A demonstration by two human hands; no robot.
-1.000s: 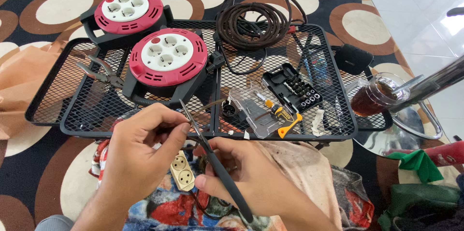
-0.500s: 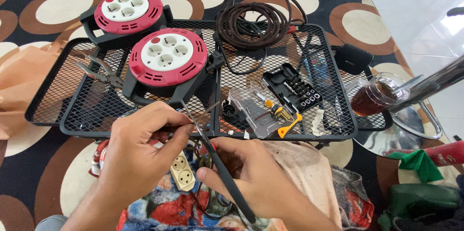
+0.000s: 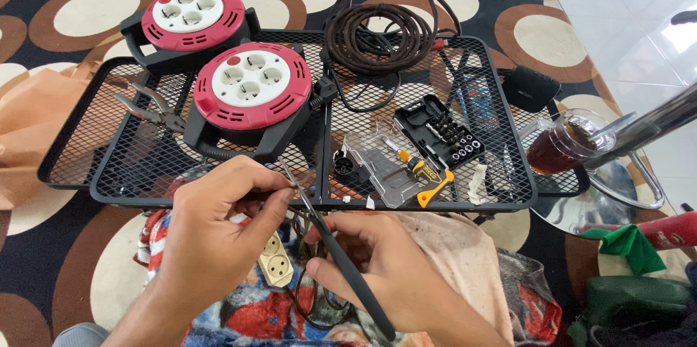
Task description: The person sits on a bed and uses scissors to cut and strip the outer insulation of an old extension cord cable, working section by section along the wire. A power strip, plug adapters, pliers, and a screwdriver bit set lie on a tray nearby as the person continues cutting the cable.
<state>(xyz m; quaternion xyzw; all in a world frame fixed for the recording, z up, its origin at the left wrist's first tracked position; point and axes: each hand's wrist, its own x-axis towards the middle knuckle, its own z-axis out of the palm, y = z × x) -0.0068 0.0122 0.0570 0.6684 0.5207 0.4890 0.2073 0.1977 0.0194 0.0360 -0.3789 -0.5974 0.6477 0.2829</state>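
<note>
Change since earlier: little; both hands stay low at the near edge of the tray, and the left hand has curled a touch tighter over the wire ends.
Left hand [image 3: 218, 234]: fingers pinched together on thin wire ends just above the beige socket strip [image 3: 276, 268]; what exactly sits between the fingertips is hidden, probably a bared strand.
Right hand [image 3: 377, 271]: closed around the black handles of a slim cutter [image 3: 330, 245], its tip pointing up toward the left fingertips.
Thin wire [image 3: 308, 303]: dark, loops down over the patterned cloth [image 3: 239, 318] on the lap, between the two hands.
Handling of the wire: light, limp and springy; best pinched close to the cut end so it cannot flick away, since the fine strands will likely fray or snap if bent hard.
Handling of the cutter: stiff, light, smooth-handled; taken well back on the handles.
Mesh tray [image 3: 72, 173]: black, just beyond the hands.
Cable reels: two, red and white, one [image 3: 250, 89] on the tray, one [image 3: 190, 17] behind it.
Pliers [image 3: 149, 109]: one pair, left of the near reel.
Coiled brown cable [image 3: 385, 27]: one, far side.
Bit set case [image 3: 439, 129]: one, black, with a clear lid [image 3: 377, 165] and a small yellow-handled screwdriver [image 3: 417, 168] beside it.
Glass of dark drink [image 3: 563, 145]: one, right of the tray.
</note>
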